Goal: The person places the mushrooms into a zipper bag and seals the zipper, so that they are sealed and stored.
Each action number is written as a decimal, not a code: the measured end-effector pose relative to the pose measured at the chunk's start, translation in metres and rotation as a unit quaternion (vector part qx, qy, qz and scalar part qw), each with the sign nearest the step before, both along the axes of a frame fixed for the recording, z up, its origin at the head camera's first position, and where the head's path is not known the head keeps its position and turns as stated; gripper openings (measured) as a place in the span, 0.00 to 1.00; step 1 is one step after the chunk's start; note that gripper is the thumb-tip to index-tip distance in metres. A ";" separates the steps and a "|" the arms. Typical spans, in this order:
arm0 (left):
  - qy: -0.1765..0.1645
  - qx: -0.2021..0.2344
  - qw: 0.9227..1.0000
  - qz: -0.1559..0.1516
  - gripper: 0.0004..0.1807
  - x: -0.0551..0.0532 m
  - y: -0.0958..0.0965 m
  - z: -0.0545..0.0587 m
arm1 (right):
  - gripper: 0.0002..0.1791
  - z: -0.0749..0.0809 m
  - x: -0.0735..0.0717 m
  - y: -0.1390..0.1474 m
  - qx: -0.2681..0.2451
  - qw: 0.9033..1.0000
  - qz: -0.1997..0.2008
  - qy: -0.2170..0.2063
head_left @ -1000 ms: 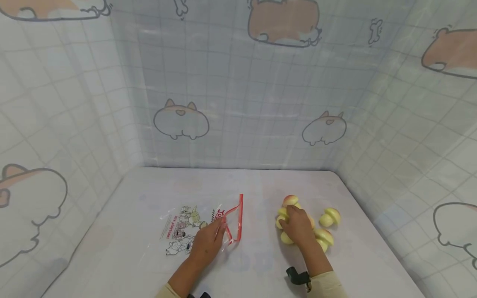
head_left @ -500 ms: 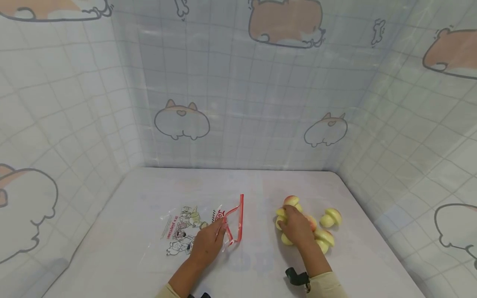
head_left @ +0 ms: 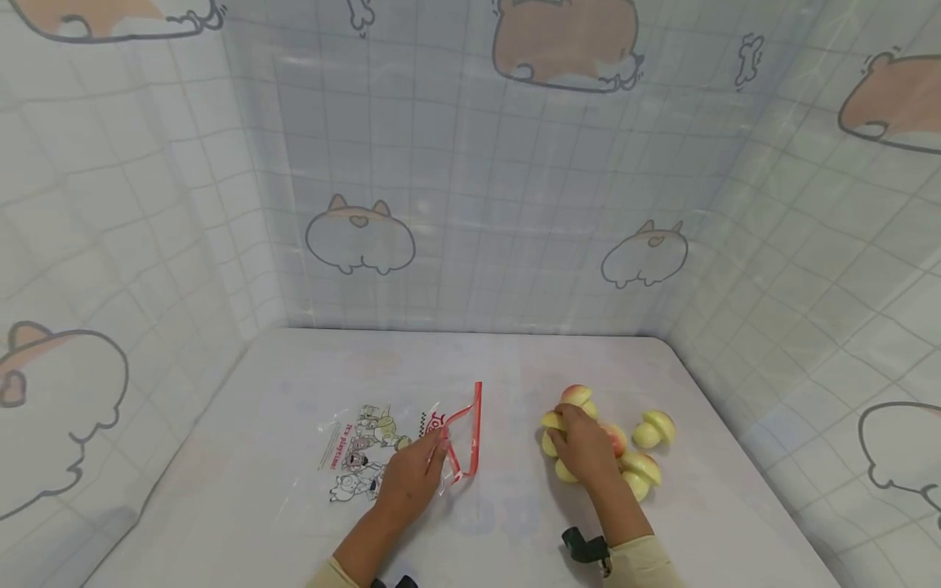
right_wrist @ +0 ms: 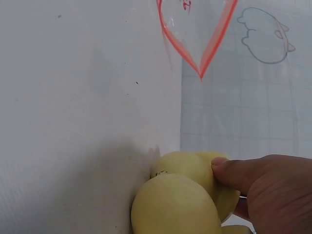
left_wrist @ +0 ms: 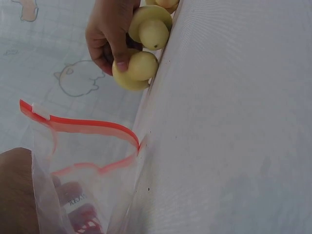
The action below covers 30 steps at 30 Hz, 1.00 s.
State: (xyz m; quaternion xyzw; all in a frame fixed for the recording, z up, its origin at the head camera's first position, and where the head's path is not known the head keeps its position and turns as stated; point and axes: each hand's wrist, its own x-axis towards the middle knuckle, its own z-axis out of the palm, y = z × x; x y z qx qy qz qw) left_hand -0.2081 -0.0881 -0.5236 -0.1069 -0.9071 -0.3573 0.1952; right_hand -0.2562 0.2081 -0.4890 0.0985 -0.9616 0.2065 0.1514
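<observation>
My left hand [head_left: 412, 480] holds a clear zip bag [head_left: 356, 461] by its side near the red-edged mouth, which gapes toward the right. In the left wrist view the bag's red zip strip [left_wrist: 92, 124] carries a white slider, and printed figures cover its front. My right hand [head_left: 586, 447] pinches a yellow mushroom-shaped piece [left_wrist: 144, 66] between thumb and fingers, close to the table. Against that hand sits another mushroom-shaped piece [left_wrist: 153, 33]. Around it lie several more of the same kind, some with reddish caps, including a mushroom-shaped piece [head_left: 576, 395] behind the fingers.
One mushroom-shaped piece [head_left: 653, 429] lies apart at the right, and another mushroom-shaped piece [head_left: 639, 474] sits beside the right wrist. A black wrist-camera mount [head_left: 584, 545] sits by the right sleeve. Patterned curtain walls [head_left: 470, 269] enclose the white table [head_left: 507, 367] on three sides.
The pinched mushroom-shaped piece has shifted slightly to the left with my right fingers. My left hand and the bag stay in place.
</observation>
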 end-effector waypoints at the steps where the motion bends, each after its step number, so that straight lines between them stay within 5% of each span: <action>1: -0.002 0.001 1.000 0.000 0.27 0.000 0.000 0.001 | 0.23 0.000 0.000 0.000 -0.001 1.000 0.000 0.001; 30: -0.004 0.005 1.000 -0.003 0.26 0.003 -0.001 0.001 | 0.19 0.009 0.004 -0.043 -0.084 0.993 0.065 0.054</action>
